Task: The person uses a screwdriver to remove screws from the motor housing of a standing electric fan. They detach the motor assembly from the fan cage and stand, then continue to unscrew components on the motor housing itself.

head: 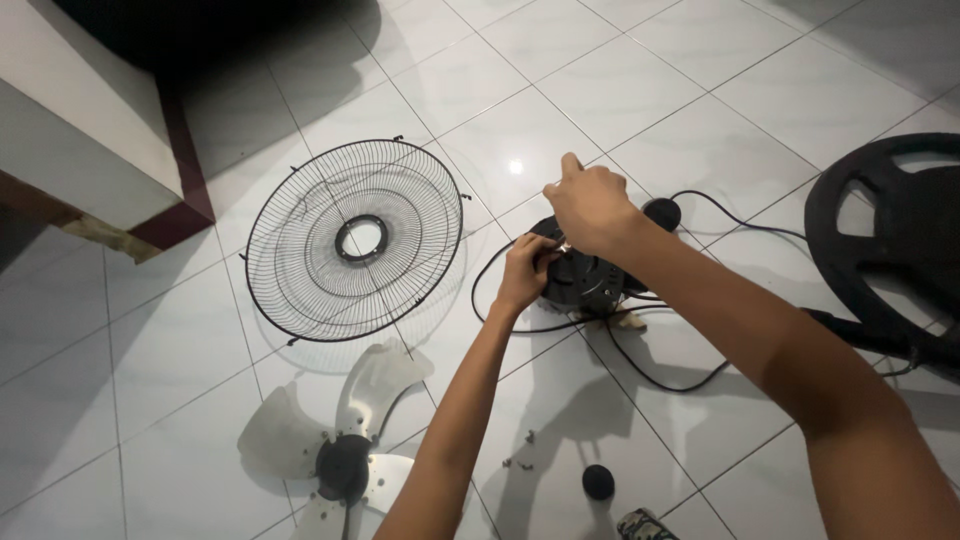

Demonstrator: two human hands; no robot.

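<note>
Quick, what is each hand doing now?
Left hand: fingers closed on the fan motor.
Right hand: closed above the motor; what it holds cannot be told.

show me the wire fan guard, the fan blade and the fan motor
wire fan guard [300, 200]: head view, on its wire spokes
fan blade [372, 378]: head view, on the upper translucent vane
fan motor [583, 278]: head view, on its dark housing

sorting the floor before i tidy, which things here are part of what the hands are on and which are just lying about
In hand: fan motor, left hand, right hand, power cord.

Lying about: wire fan guard, fan blade, small screws, round black cap, black fan base.
</note>
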